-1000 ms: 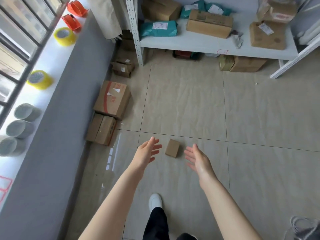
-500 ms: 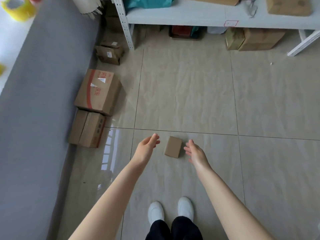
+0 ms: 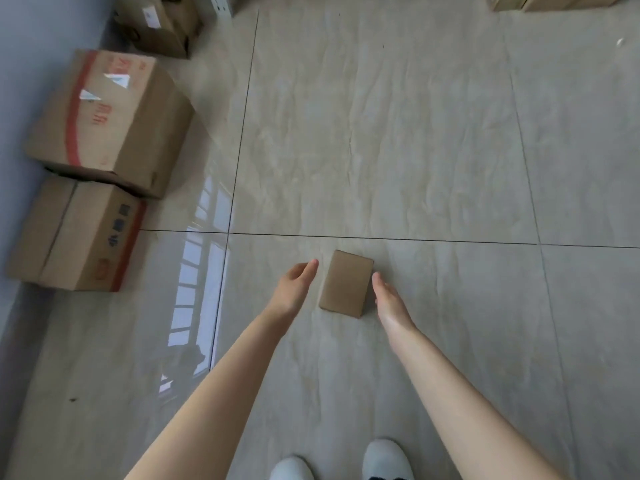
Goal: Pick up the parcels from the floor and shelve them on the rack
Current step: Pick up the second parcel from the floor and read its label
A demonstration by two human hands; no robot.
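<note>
A small plain brown cardboard parcel [image 3: 346, 284] lies flat on the beige floor tiles, just below a tile seam. My left hand [image 3: 296, 284] is open a little to its left, fingers pointing forward, with a gap to the box. On the box's right side my right hand [image 3: 389, 301] is open, its fingertips at or almost at the box's edge. Neither hand holds anything. The rack is out of view.
Along the grey wall at left stand a large carton with red tape [image 3: 110, 123], a smaller carton [image 3: 78, 237] and a dark box [image 3: 159, 24] farther back. More cartons [image 3: 554, 1] show at the top right. My white shoes [image 3: 384, 460] are at the bottom.
The view has dropped and come nearer the floor, and the rack has left the frame. Both hands have closed in on the small parcel from either side.
</note>
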